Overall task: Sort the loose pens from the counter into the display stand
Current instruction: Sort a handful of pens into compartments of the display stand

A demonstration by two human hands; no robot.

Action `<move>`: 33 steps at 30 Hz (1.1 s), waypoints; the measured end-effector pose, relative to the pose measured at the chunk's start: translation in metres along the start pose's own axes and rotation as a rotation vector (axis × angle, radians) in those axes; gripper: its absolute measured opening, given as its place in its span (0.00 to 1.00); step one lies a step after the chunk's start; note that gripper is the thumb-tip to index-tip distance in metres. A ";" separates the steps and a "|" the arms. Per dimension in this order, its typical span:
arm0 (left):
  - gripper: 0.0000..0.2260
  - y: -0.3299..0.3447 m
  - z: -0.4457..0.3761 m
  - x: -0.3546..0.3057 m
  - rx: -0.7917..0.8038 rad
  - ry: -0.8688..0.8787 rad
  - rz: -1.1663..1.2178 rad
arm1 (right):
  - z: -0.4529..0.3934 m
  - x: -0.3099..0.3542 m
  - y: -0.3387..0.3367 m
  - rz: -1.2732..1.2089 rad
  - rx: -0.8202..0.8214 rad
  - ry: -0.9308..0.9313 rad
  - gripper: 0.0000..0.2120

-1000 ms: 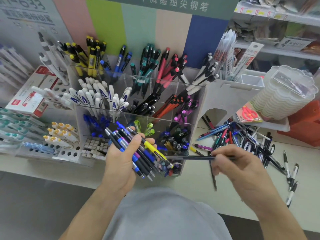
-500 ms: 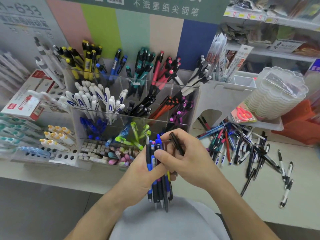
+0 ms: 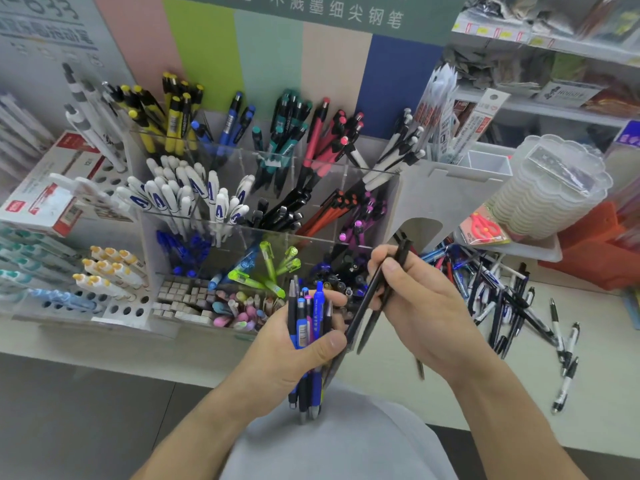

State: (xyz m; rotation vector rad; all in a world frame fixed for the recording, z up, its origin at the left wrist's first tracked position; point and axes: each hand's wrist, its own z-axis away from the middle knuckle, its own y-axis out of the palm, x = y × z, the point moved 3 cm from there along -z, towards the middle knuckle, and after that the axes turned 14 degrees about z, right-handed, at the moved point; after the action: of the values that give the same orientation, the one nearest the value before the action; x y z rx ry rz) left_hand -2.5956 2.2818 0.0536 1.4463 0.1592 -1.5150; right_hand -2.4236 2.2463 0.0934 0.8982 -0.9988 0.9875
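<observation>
Item: my left hand (image 3: 294, 351), grip closed round a bundle of pens (image 3: 308, 327), mostly blue and black, held upright before the display stand (image 3: 263, 233). Item: my right hand (image 3: 420, 306), grip pinching two black pens (image 3: 375, 299), slanted, their lower ends beside the bundle. Item: loose pens (image 3: 512, 299), heaped on the counter (image 3: 606, 341) right of the stand.

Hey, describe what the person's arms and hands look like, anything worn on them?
Both forearms are bare from elbow to wrist, with no sleeves in view. The left hand and right hand wear no gloves, and no rings, watch or bracelet show. The nails look short and unpainted. A light grey garment covers the torso below.
</observation>
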 end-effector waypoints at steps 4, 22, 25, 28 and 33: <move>0.14 0.005 -0.001 -0.003 -0.053 -0.011 -0.080 | 0.000 0.006 0.016 -0.430 0.119 0.032 0.07; 0.13 0.001 -0.002 0.004 0.068 -0.166 0.248 | -0.013 0.020 0.013 0.174 0.153 -0.110 0.07; 0.13 0.001 -0.001 0.007 0.086 -0.187 0.225 | -0.016 0.027 0.006 0.213 0.056 -0.042 0.05; 0.10 0.003 0.001 0.008 0.178 -0.192 0.172 | -0.019 0.022 0.011 0.835 0.203 -0.031 0.04; 0.04 0.009 0.000 0.006 0.262 -0.200 0.081 | -0.021 0.020 0.020 0.733 0.424 0.086 0.08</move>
State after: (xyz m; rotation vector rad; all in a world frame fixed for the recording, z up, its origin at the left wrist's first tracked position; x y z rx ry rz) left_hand -2.5882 2.2742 0.0536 1.4727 -0.2244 -1.6478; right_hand -2.4334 2.2761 0.1090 0.8266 -1.0855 1.8941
